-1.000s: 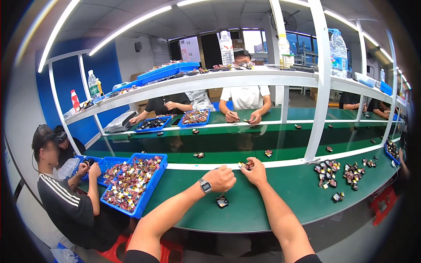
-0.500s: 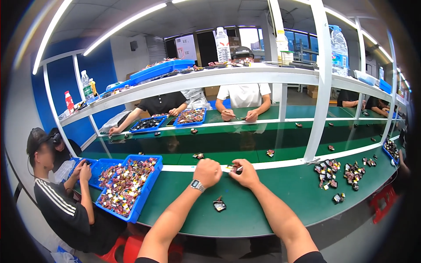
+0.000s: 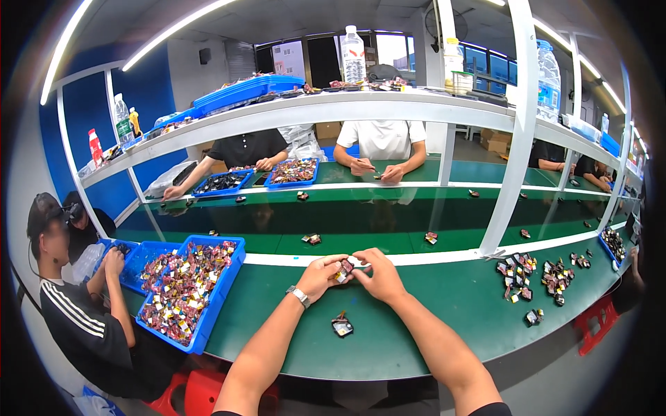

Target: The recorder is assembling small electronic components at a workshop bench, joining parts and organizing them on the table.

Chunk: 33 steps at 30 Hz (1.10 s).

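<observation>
Over the far side of my green bench, my left hand (image 3: 320, 277) pinches a small maroon-and-black electronic part (image 3: 343, 270) with a pale label. My right hand (image 3: 380, 279) meets it from the other side, finger and thumb closed at the part's right edge; the fingertips partly cover it. Nearer to me, between my forearms, a similar small part (image 3: 342, 325) with a black edge and whitish face lies alone on the bench.
At left stands a blue tray (image 3: 223, 290) heaped with similar parts, beside a seated co-worker (image 3: 80, 298). Loose piles of parts (image 3: 517, 276) lie at right. A white upright (image 3: 510, 173) and shelf (image 3: 319, 111) rise beyond my hands. Spaced parts lie on the dark green strip (image 3: 374, 229).
My left hand has turned from a closed fist to holding the part, which was in my right hand. Both hands have come together around it. The view has shifted slightly.
</observation>
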Motion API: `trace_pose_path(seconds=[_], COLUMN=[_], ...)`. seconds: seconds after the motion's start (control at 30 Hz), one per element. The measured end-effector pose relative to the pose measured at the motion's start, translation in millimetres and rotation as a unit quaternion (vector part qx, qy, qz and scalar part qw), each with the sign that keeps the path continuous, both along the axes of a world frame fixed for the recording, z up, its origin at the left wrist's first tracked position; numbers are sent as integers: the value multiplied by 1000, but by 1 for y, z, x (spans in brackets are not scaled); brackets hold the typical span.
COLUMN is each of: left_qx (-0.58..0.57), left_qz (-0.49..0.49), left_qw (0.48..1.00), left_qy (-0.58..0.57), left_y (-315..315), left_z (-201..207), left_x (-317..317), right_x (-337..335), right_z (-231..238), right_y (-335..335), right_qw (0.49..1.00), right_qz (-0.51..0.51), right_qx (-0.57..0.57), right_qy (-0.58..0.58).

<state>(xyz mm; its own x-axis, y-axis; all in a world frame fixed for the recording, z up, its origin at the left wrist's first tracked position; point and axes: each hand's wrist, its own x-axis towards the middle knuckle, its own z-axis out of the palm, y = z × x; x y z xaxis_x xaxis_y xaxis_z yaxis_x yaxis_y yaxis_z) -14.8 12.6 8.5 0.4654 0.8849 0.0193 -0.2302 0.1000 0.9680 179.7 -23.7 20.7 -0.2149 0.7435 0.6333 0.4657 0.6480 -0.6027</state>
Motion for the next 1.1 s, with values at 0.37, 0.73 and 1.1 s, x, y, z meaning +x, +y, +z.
trace_pose_path(seconds=[0.37,0.73,1.1], left_qx=[-25,-40,-31], left_qz=[16,14,16], left_qw=[1000,998,999], left_qy=[1,-55,-31], left_y=[-15,-16,-18], left_z=[9,2,2], left_x=[11,14,19], right_x=[-9,-11,-4], right_z=[-8,3,-3], right_y=[-4,-16,-12], right_qw=[988,980,980], right_qz=[-94,-130,-105], right_qx=[-49,106,90], right_qy=[114,-108,-141])
